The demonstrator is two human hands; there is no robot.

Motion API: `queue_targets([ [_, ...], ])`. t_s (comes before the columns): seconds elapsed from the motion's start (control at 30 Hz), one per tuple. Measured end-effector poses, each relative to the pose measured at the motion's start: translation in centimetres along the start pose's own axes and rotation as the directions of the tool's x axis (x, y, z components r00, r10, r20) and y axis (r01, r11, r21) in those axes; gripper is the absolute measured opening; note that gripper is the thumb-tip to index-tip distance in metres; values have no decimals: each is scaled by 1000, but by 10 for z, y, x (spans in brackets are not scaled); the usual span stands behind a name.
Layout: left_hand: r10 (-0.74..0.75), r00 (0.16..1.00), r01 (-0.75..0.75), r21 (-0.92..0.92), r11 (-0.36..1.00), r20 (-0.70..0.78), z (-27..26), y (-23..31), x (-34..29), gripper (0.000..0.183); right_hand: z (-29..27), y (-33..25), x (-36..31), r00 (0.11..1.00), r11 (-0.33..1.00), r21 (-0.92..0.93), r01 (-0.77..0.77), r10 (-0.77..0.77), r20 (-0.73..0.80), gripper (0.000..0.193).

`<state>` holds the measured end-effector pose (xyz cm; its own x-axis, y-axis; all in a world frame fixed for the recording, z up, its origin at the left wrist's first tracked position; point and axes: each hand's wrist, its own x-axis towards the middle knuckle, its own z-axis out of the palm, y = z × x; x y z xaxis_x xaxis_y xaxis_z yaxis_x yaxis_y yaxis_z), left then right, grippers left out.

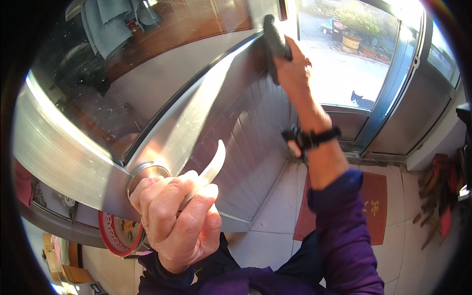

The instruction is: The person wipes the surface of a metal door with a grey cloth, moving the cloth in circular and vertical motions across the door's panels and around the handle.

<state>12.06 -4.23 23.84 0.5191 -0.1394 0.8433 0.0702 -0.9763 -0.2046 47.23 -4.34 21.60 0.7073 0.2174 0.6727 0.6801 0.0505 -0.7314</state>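
The metal door point(177, 132) has a glass upper part and a grooved lower panel, and it stands at an angle on my left. My left hand point(179, 219) is wrapped round its curved, pale metal lever handle point(214, 166), beside the round metal rose. Stretched out to the far side, my right hand point(295, 69) grips a long dark ribbed tool point(277, 42), perhaps a brush. That tool lies against the far end of the door, along the lower edge of the glass. Its working face is hidden, so its exact kind cannot be told.
Beyond a bright doorway, a black-and-white cat point(361, 100) sits outside near potted plants point(350, 42). A red mat point(371, 206) lies on the tiled floor. Wooden furniture point(440, 191) stands at the right. A red-rimmed round tray point(120, 236) is below the door's near end.
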Motion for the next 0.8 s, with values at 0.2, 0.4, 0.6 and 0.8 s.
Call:
queue_targets([
  [0.2,8,1000,-8,-83,997,-8,2,-2,-1,24,-16,-93,-96,897,772,578,263,-416,148,53],
  [0.4,13,998,-17,-65,998,-62,2,3,-2,22,-11,-98,-124,745,230,763,-604,-176,643,41],
  [0.6,32,999,-32,-9,999,-12,2,2,-3,18,7,-86,-147,641,-86,648,-757,-292,710,44],
  [0.8,2,1000,-1,37,999,-28,5,6,-3,13,10,-86,-163,784,-25,786,-617,-108,612,49],
])
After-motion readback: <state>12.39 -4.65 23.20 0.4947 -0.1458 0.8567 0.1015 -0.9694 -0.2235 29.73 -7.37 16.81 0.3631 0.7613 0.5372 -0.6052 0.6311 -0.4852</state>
